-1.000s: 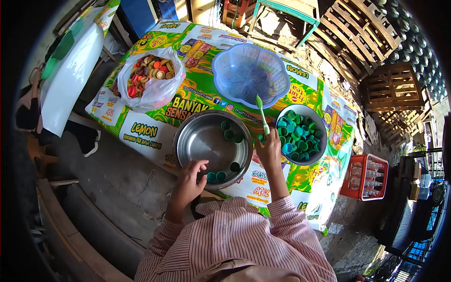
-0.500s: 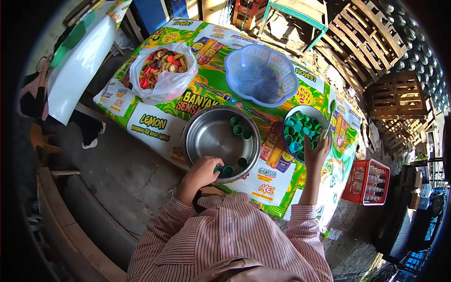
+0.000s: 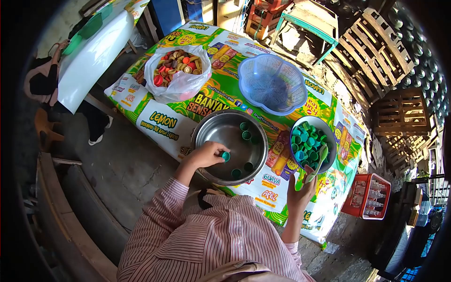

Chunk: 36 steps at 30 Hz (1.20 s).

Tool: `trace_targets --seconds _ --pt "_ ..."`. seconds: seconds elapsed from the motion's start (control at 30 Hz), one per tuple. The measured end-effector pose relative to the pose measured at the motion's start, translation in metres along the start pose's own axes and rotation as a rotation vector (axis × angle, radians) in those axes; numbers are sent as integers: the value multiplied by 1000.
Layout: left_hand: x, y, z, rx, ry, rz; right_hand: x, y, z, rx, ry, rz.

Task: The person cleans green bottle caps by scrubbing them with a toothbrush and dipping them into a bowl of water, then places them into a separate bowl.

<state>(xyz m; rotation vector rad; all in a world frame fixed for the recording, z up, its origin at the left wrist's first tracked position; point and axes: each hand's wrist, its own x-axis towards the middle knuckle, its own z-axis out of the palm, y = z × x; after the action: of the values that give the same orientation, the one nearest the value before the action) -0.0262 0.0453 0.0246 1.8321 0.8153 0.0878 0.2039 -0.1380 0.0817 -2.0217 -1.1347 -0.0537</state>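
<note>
My left hand (image 3: pixel 207 154) is over the steel basin (image 3: pixel 218 133), its thumb and fingers pinching a green bottle cap (image 3: pixel 226 156). Several more green caps (image 3: pixel 245 135) lie in the basin along its right side and near edge. By the near rim of a bowl (image 3: pixel 333 159), my right hand (image 3: pixel 303 189) grips a slim light-green tool (image 3: pixel 319 164) with a wider end, like a spoon. That tool slants up across the bowl's right side. Green caps (image 3: pixel 306 141) are heaped in the bowl.
Behind the basin stand a white plastic bag (image 3: pixel 181 89) of mixed red, yellow and brown caps and a blue plastic colander (image 3: pixel 272 84). A printed cloth (image 3: pixel 159 121) covers the table. A red crate of bottles (image 3: pixel 367 196) sits right; another person (image 3: pixel 47 80) is at far left.
My left hand has risen from the basin's near edge, lifting a green cap. My right hand has drawn back from among the caps to the bowl's near rim. The view has shifted slightly.
</note>
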Motion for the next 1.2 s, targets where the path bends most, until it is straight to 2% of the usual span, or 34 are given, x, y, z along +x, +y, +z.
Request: trace_targets --seconds 0.03,0.07,0.23,0.3,0.33,0.43,0.5,0.57,0.67,0.77,0.83,0.9,0.97,1.03,1.13,1.2 --pt "5 -3 0 -4 197 58 -1 -1 2 5 1 -8" --pt "9 -6 0 84 263 91 -2 -1 4 24 1 -37" --pt "14 -11 5 66 288 151 -8 -3 8 98 -43 -58" --pt "21 -9 2 137 303 200 -7 -3 11 89 -25 -156" --pt "22 -7 2 169 277 143 -9 -9 6 96 -126 -28" --pt "22 -9 7 229 322 215 -10 -9 12 148 -114 -125" --pt "25 -10 12 211 332 276 -11 -14 12 162 -174 -94" --pt "25 -7 12 193 297 202 -7 -24 15 194 -156 -132" --pt "28 -8 16 246 337 257 -9 -24 23 199 -202 -160" --pt "25 -11 16 321 377 238 -9 -34 30 213 -303 -50" --pt "23 -2 18 258 440 182 -11 -33 39 182 -266 -137" --pt "23 -7 21 323 461 215 -13 -30 45 235 -256 -189" --pt "23 -6 27 322 399 130 -17 -30 44 237 -341 -73" --pt "21 -5 28 375 392 165 -18 -31 43 231 -332 -68" --pt "17 -6 27 263 445 200 -17 -31 45 229 -323 -70" --pt "15 -8 25 124 540 383 -19 -23 48 174 -310 -148"
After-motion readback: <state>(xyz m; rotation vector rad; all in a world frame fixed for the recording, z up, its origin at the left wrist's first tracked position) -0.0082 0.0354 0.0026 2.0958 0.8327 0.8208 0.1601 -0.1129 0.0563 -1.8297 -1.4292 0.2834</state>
